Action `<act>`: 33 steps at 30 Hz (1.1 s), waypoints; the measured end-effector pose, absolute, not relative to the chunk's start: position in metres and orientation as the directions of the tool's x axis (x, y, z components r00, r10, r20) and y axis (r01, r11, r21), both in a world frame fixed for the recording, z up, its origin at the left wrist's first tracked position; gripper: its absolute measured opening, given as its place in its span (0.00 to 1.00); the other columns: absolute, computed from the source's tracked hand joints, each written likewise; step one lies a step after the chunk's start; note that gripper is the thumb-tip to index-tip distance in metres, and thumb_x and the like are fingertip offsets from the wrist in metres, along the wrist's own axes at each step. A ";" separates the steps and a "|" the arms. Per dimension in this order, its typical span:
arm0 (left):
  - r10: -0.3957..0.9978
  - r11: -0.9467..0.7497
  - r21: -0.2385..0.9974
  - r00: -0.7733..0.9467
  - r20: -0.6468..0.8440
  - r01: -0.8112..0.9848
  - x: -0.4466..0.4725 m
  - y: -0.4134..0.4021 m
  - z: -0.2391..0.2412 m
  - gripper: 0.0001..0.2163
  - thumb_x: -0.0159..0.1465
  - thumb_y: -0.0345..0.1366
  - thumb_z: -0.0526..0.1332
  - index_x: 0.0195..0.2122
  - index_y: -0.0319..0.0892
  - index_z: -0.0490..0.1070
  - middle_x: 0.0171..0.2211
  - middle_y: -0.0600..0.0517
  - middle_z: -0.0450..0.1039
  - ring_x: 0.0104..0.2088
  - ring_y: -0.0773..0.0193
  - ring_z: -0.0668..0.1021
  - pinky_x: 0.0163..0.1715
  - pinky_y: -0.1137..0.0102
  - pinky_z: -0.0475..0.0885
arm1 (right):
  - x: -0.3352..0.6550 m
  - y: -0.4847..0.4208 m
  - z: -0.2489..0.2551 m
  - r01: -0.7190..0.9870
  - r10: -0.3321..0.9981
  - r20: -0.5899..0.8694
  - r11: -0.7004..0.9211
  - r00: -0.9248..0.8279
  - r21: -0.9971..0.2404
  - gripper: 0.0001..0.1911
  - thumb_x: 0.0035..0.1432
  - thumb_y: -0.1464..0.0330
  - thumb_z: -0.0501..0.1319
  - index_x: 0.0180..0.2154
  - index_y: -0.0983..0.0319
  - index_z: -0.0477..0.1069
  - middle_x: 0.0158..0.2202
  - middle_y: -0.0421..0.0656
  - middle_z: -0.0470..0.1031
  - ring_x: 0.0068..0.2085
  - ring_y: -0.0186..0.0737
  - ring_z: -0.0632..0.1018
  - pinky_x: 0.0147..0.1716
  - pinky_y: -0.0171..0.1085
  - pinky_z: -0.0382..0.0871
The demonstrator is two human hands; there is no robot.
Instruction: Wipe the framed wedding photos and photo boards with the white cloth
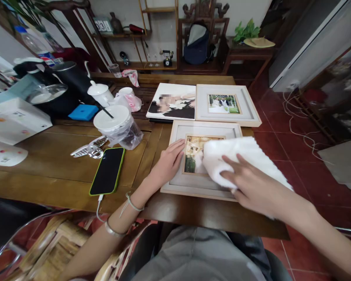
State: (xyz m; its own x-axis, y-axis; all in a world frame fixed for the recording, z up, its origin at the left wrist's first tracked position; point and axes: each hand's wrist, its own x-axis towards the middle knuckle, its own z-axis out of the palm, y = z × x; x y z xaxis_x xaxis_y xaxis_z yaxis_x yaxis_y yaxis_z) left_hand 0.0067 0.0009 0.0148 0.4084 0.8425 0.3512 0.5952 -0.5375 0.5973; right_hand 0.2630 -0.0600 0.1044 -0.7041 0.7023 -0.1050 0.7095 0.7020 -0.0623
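Note:
A light wooden picture frame [204,192] with a photo inside lies flat near the table's front edge. My left hand [169,163] rests on its left side, fingers stretched out along the rim and the inner border. My right hand [247,180] grips a bunched white cloth [232,150], which touches the glass and hides the photo's right part. The cloth's loose end trails off to the right, over the frame's right side. Just behind lie a second framed photo [224,104] and a white-edged photo panel [174,101], side by side.
On the left of the wooden table [61,171] are a charging phone [108,171], a lidded cup with a straw [112,121], a metal clip-like object [90,147], a blue box [83,112], a white teapot [100,93] and a tissue box [17,119]. White cables [298,121] lie on the floor.

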 end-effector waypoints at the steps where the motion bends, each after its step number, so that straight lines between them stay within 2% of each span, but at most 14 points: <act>1: 0.842 -0.538 0.594 0.409 0.351 0.598 0.007 0.001 0.015 0.17 0.70 0.33 0.49 0.57 0.34 0.67 0.59 0.40 0.67 0.62 0.56 0.67 0.63 0.56 0.62 | 0.263 -0.074 0.110 0.687 0.681 -0.089 0.722 -0.727 -0.083 0.19 0.46 0.79 0.54 0.40 0.59 0.71 0.50 0.53 0.75 0.62 0.54 0.66 0.61 0.55 0.61; 4: 0.846 -0.532 0.591 0.404 0.346 0.607 0.007 0.001 0.014 0.17 0.69 0.32 0.50 0.57 0.35 0.67 0.59 0.40 0.67 0.62 0.56 0.67 0.63 0.56 0.62 | 0.263 -0.106 0.119 0.647 0.650 -0.016 0.752 -0.760 -0.126 0.21 0.42 0.79 0.56 0.38 0.54 0.71 0.53 0.49 0.74 0.61 0.50 0.67 0.59 0.47 0.68; 6: 0.847 -0.530 0.590 0.403 0.346 0.609 0.007 0.001 0.014 0.17 0.69 0.32 0.50 0.57 0.35 0.67 0.59 0.41 0.67 0.62 0.56 0.67 0.62 0.55 0.63 | 0.262 -0.114 0.116 0.656 0.664 0.020 0.742 -0.747 -0.137 0.20 0.41 0.78 0.57 0.37 0.55 0.71 0.56 0.50 0.71 0.61 0.51 0.66 0.58 0.47 0.69; 13: 0.824 -0.566 0.584 0.422 0.377 0.582 0.005 0.004 0.013 0.17 0.68 0.31 0.51 0.55 0.33 0.69 0.58 0.39 0.68 0.61 0.55 0.69 0.62 0.56 0.64 | 0.273 -0.055 0.087 0.777 0.778 0.006 0.628 -0.629 -0.039 0.17 0.42 0.82 0.56 0.34 0.62 0.75 0.63 0.52 0.62 0.64 0.56 0.60 0.63 0.57 0.56; 16: 0.820 -0.572 0.580 0.424 0.384 0.580 0.005 0.005 0.013 0.17 0.68 0.31 0.51 0.55 0.34 0.69 0.58 0.39 0.69 0.61 0.55 0.69 0.62 0.55 0.64 | 0.281 -0.013 0.081 0.833 0.829 0.086 0.551 -0.553 0.045 0.14 0.45 0.82 0.57 0.33 0.66 0.76 0.65 0.54 0.58 0.66 0.60 0.56 0.63 0.59 0.53; 20: 0.822 -0.570 0.576 0.415 0.391 0.586 0.005 0.005 0.012 0.17 0.68 0.30 0.51 0.55 0.30 0.69 0.57 0.37 0.69 0.60 0.54 0.69 0.62 0.55 0.64 | 0.279 0.025 0.076 0.835 0.819 0.166 0.527 -0.549 0.158 0.14 0.48 0.80 0.58 0.36 0.67 0.77 0.64 0.53 0.59 0.66 0.61 0.56 0.63 0.60 0.52; 24: 0.828 -0.561 0.587 0.407 0.387 0.584 0.005 0.004 0.012 0.17 0.68 0.31 0.51 0.55 0.33 0.69 0.58 0.39 0.69 0.60 0.55 0.69 0.61 0.55 0.64 | 0.266 0.021 0.074 0.810 0.808 0.107 0.555 -0.579 0.188 0.15 0.48 0.80 0.58 0.38 0.67 0.77 0.62 0.55 0.63 0.64 0.63 0.59 0.60 0.60 0.57; 28: 0.833 -0.554 0.595 0.402 0.381 0.583 0.006 0.003 0.013 0.17 0.68 0.31 0.51 0.55 0.33 0.69 0.57 0.39 0.69 0.60 0.55 0.69 0.62 0.55 0.64 | 0.257 -0.023 0.080 0.776 0.784 -0.001 0.615 -0.621 0.141 0.15 0.46 0.81 0.57 0.36 0.67 0.77 0.60 0.57 0.66 0.61 0.65 0.64 0.58 0.59 0.63; 31: 0.836 -0.548 0.595 0.398 0.377 0.587 0.006 0.003 0.014 0.17 0.68 0.30 0.51 0.55 0.33 0.69 0.58 0.39 0.69 0.60 0.56 0.69 0.62 0.56 0.64 | 0.255 -0.066 0.092 0.728 0.732 -0.003 0.679 -0.682 0.095 0.16 0.44 0.80 0.57 0.34 0.62 0.77 0.57 0.54 0.71 0.57 0.60 0.71 0.53 0.53 0.70; 33: 0.838 -0.546 0.596 0.396 0.376 0.588 0.006 0.002 0.014 0.17 0.68 0.30 0.51 0.55 0.33 0.69 0.58 0.39 0.69 0.61 0.56 0.69 0.62 0.56 0.64 | 0.255 -0.091 0.103 0.696 0.695 0.037 0.715 -0.718 0.067 0.16 0.42 0.80 0.56 0.32 0.58 0.75 0.54 0.50 0.74 0.52 0.55 0.76 0.46 0.46 0.77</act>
State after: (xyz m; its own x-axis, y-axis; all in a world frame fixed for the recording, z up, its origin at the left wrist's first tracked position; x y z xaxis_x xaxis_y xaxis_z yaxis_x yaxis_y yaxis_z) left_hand 0.0065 0.0023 0.0140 0.3960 0.8376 0.3763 0.5884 -0.5461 0.5963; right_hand 0.2548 -0.0906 0.1034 -0.7177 0.6954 0.0374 0.6961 0.7148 0.0668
